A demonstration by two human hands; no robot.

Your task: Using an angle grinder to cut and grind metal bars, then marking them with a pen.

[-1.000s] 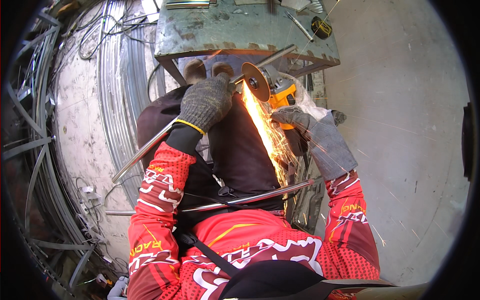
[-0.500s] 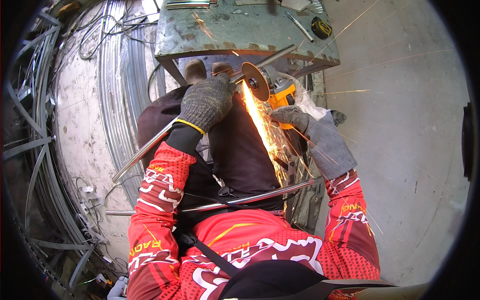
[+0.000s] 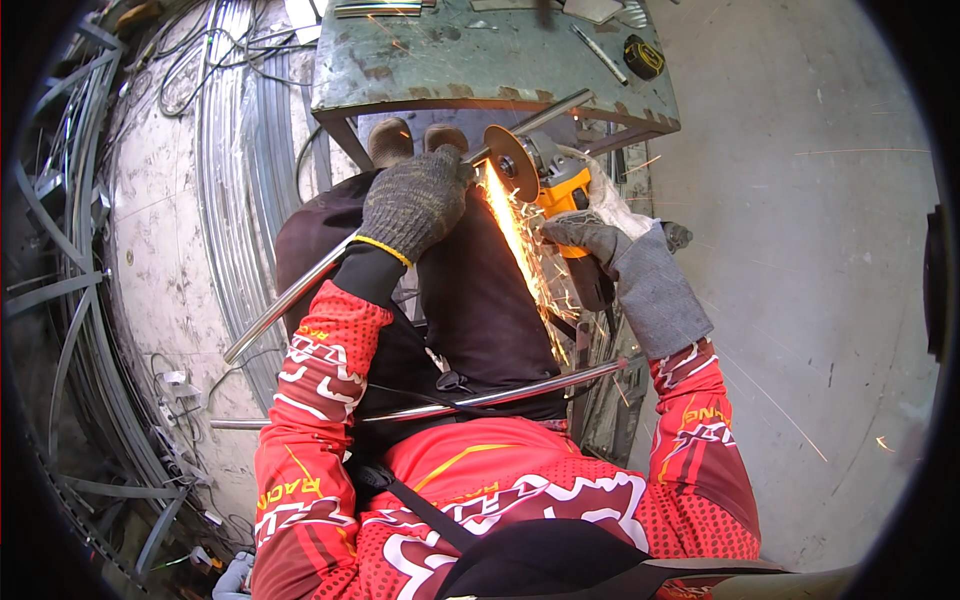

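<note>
A long steel rod (image 3: pixel 300 290) runs on a slant through the middle of the view, from about 8 o'clock up toward 1 o'clock, where its far end rests across the edge of a worn metal table (image 3: pixel 420 80) at 12 o'clock. Where the rod meets the table edge, the round disc (image 3: pixel 512 162) of a yellow grinder (image 3: pixel 560 190) bites into it, and a stream of orange sparks (image 3: pixel 520 250) falls from the contact toward 6 o'clock. The left hand (image 3: pixel 415 200), in a grey knit glove, is wrapped fully around the rod just at 9 o'clock of the disc, fingers closed tight on it. The right hand (image 3: pixel 600 240), in a heavier grey work glove, is closed around the grinder's body just at 4 o'clock of the disc. Below the hands a second rod (image 3: pixel 500 395) lies nearly level across the person's dark apron (image 3: pixel 480 310). Red patterned sleeves (image 3: pixel 310 400) come in from 6 o'clock. On the tabletop toward 1 o'clock sits a yellow and black tape measure (image 3: pixel 643 57). At 9 o'clock, curved steel bars (image 3: pixel 235 180) and cables lie on the concrete floor (image 3: pixel 800 250).
</note>
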